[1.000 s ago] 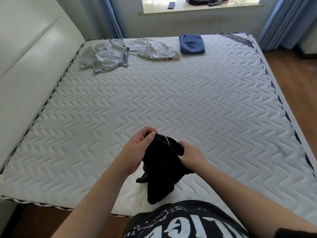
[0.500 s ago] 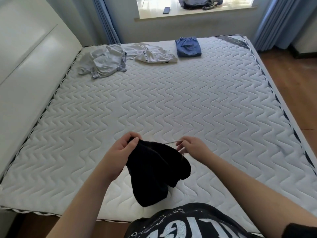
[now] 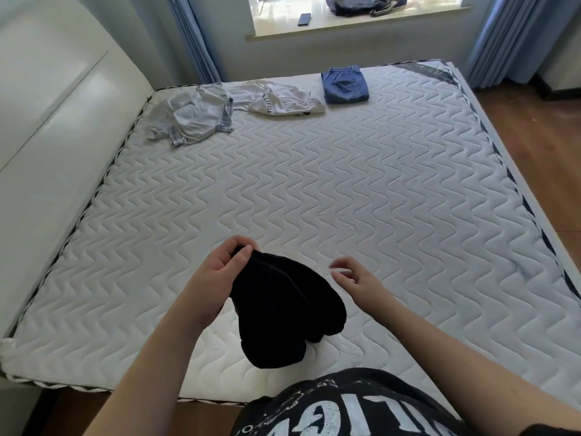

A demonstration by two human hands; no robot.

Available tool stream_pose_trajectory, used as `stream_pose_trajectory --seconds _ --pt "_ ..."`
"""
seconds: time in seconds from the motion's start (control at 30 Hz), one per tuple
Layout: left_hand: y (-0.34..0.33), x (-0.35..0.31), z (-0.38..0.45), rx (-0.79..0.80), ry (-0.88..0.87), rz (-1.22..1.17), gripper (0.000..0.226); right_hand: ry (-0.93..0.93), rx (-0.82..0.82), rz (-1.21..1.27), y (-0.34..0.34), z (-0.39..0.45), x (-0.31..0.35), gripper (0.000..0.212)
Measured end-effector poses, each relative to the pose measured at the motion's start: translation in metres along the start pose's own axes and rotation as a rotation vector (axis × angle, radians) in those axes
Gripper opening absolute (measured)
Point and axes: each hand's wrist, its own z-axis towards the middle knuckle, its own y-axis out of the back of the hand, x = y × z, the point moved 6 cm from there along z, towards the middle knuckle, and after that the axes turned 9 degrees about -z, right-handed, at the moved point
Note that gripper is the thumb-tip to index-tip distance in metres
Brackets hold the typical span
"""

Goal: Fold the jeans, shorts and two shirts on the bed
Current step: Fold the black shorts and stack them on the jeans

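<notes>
1. Left hand point(image 3: 217, 278) pinches top edge of black shorts point(image 3: 283, 313), thumb and fingers curled round the fabric.
2. Right hand point(image 3: 355, 281) holds nothing, fingers loosely spread, just right of the shorts, blurred.
3. Shorts hang bunched from left hand, lower part at near edge of mattress point(image 3: 345, 190).
4. Folded jeans point(image 3: 345, 87) at far edge of mattress, right of the shirts.
5. White shirt point(image 3: 279, 99) with "LITTLE" print lies crumpled beside jeans.
6. Grey shirt point(image 3: 191, 116) crumpled at far left corner, touching white shirt.
7. Phone point(image 3: 304, 19) on windowsill point(image 3: 358, 25).
</notes>
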Motion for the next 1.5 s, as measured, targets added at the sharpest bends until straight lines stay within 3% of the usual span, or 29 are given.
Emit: stream_pose_trajectory --seconds 0.03,0.1,0.23,0.3,0.4,0.57,0.73,0.83,0.97,1.1,1.3,1.4,1.5 --pt "0.0 -0.002 0.0 -0.023 -0.003 -0.016 0.02 0.029 0.029 0.028 -0.004 -0.007 0.0 0.006" --pt "-0.001 -0.005 0.0 -0.065 -0.017 -0.051 0.016 0.115 0.087 -0.041 -0.007 -0.017 0.002 0.017" --pt "-0.005 -0.014 0.001 -0.107 -0.039 -0.143 0.023 0.257 0.277 -0.627 -0.021 -0.024 -0.005 0.056" --pt "-0.004 -0.018 0.002 -0.107 -0.052 -0.206 0.024 0.273 0.22 -0.815 -0.023 -0.019 -0.009 0.054" --pt "0.007 -0.025 0.003 -0.107 -0.094 -0.192 0.023 0.251 0.072 -0.687 -0.009 -0.011 0.002 0.027" --pt "0.049 -0.037 0.007 -0.134 -0.17 0.064 0.007 0.311 -0.142 -0.448 0.051 -0.009 0.029 0.011" --pt "0.072 -0.046 0.012 -0.069 -0.234 0.476 0.033 0.317 -0.219 -0.327 0.103 -0.019 0.065 0.04" --pt "0.075 -0.051 0.014 0.005 -0.261 0.568 0.039 0.309 -0.214 -0.451 0.126 -0.027 0.087 0.049" --pt "0.069 -0.059 0.018 0.151 -0.374 0.872 0.035 0.369 -0.135 -0.731 0.14 -0.039 0.123 0.045" --pt "0.058 -0.068 0.022 0.148 -0.498 1.023 0.033 0.467 -0.187 -0.948 0.139 -0.05 0.147 0.034" --pt "0.045 -0.079 0.026 0.147 -0.53 1.059 0.056 0.533 -0.296 -1.009 0.13 -0.061 0.162 0.038" --pt "0.046 -0.077 0.037 0.116 -0.396 0.82 0.056 0.462 -0.334 -1.008 0.128 -0.057 0.16 0.02" --pt "0.048 -0.07 0.044 0.103 -0.296 0.627 0.049 0.395 -0.452 -0.958 0.134 -0.053 0.158 0.017"
